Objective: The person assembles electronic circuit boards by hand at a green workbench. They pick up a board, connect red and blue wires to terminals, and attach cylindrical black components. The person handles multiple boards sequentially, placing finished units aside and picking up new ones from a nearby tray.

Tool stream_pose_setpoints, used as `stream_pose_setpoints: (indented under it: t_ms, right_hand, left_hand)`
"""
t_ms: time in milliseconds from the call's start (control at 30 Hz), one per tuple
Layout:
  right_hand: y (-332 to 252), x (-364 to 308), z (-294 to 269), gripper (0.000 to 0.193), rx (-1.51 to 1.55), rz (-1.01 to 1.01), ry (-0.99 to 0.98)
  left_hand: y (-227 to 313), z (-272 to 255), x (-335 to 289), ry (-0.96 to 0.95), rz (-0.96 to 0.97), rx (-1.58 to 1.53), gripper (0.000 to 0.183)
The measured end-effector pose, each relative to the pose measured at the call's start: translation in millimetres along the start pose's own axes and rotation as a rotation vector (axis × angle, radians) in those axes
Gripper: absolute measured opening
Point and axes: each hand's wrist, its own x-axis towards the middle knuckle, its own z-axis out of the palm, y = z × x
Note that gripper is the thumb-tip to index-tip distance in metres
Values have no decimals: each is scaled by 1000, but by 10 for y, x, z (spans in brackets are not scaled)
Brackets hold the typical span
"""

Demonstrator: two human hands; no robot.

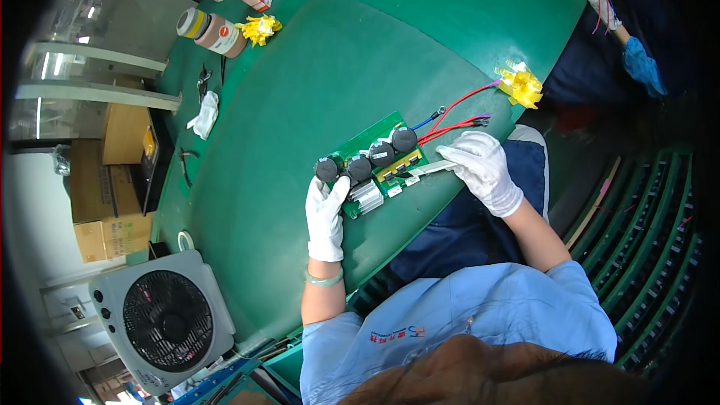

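Head view: gloved left hand (pixel 325 217) steadies a stiff, fragile circuit board (pixel 373 165) by its edge; right hand (pixel 480 169) pinches a flat strip (pixel 429 169).

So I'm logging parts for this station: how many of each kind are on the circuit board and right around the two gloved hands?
Green circuit board: 1
Black round capacitors: 4
Silver heat sink: 1
Yellow ribbon bundle at the wire ends: 1
White-gloved hands, left hand and right hand: 2
Total: 9
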Motion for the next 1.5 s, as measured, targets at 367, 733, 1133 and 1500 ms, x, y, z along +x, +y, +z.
stream_pose_setpoints:
  t_ms: [367,733,1133,1500]
  right_hand:
    - [-143,274,-87,39,-40,-85,-40]
    - [-229,332,104,34,-103,-181,-105]
    - [-220,427,24,33,-47,-220,-158]
    - [-271,419,29,35,-110,-210,-148]
  left_hand:
    - [-18,13,-5,-4,54,50,47]
    - [-52,-18,-8,-2,63,48,45]
    - [-65,-58,-4,-30,70,74,43]
    - [-77,-76,5,-56,76,99,49]
